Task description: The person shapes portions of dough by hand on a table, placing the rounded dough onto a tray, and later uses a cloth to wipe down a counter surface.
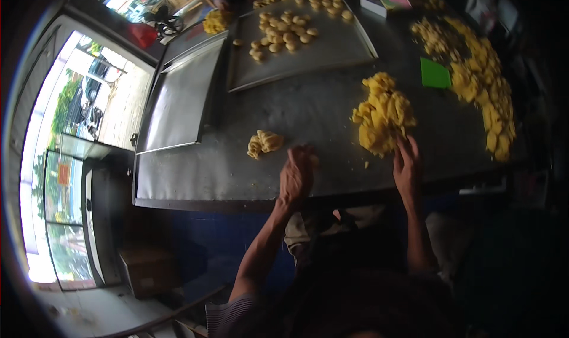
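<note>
A worker's left hand [298, 175] curls at the near edge of a dull grey metal surface [237, 115] while the right hand [407, 166] reaches to a lumpy, bright yellow mound of soft, crumbly-looking food [384, 115]. The right hand's fingers are extended and slightly parted, touching the mound's lower edge; the left hand's fingers bend inward near a small pale piece [314, 160], though whether they grip it cannot be told. Just beyond the left hand sits a small heap of cream-coloured, smooth, folded dough pieces [264, 143]. The work appears well under way but unfinished: many smooth, rounded pale balls [284, 31], seemingly shaped already, cluster on a broad, shallow metal tray [335, 47] with a raised rim, parts of it bare. Left to handle, by the look of it, are the dough heap, the yellow mound and a long, uneven band of yellow lumps [483, 83] along the right side, beside a flat, bright green, four-sided sheet [435, 73]. A second flat, rimmed metal tray [184, 101], its plain sheen catching the light, lies at left.
</note>
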`<state>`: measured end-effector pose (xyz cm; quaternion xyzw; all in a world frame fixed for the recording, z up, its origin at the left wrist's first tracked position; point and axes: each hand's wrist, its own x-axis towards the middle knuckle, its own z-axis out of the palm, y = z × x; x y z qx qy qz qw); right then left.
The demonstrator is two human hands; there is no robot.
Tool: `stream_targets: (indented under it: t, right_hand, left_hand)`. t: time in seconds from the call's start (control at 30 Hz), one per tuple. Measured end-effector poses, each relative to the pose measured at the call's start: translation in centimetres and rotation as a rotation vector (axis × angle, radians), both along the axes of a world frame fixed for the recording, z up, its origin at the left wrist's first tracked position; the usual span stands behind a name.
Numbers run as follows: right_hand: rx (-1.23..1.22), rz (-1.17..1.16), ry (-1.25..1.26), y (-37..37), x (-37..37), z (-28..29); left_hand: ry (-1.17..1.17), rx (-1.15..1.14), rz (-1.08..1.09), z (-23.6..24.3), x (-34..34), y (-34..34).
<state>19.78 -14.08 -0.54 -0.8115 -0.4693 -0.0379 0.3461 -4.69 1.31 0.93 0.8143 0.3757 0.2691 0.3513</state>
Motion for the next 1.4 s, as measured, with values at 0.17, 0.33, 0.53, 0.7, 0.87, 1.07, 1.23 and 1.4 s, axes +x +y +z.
stream_targets:
  t: [0.17, 0.33, 0.53, 0.7, 0.87, 1.07, 1.23, 1.4]
  right_hand:
    - [-0.017, -0.046, 0.006, -1.0, 0.4, 0.6]
    - [-0.037, -0.038, 0.022, -0.8, -0.2, 1.2]
    - [0.032, -0.079, 0.072, -0.3, 0.2, 1.0]
    - [0.035, -0.052, 0.090, -0.5, 0.9, 0.0]
    - [-0.011, -0.105, -0.036, -0.2, -0.3, 2.1]
    - [0.009, -0.060, 0.033, 0.6, 1.5, 0.4]
    - [0.038, -0.039, 0.126, 0.0, 2.8, -0.4]
    - [-0.139, -0.020, 0.017, -0.6, 3.4, 1.5]
  left_hand:
    - [0.156, 0.171, 0.048, 1.5, 4.9, 5.2]
    - [0.258, 0.429, 0.128, -1.8, 5.9, 5.9]
    - [0.291, 0.390, -0.171, 0.9, 0.3, 1.8]
    - [0.115, 0.211, 0.006, 1.4, -2.1, -0.2]
    - [0.150, 0.346, 0.087, 0.5, -2.1, 0.3]
    - [0.436, 0.030, -0.026, 6.1, -1.0, 6.0]
    - [0.000, 0.337, 0.258, 5.5, -2.3, 12.7]
    - [0.344, 0.284, 0.191, -0.9, -6.6, 11.3]
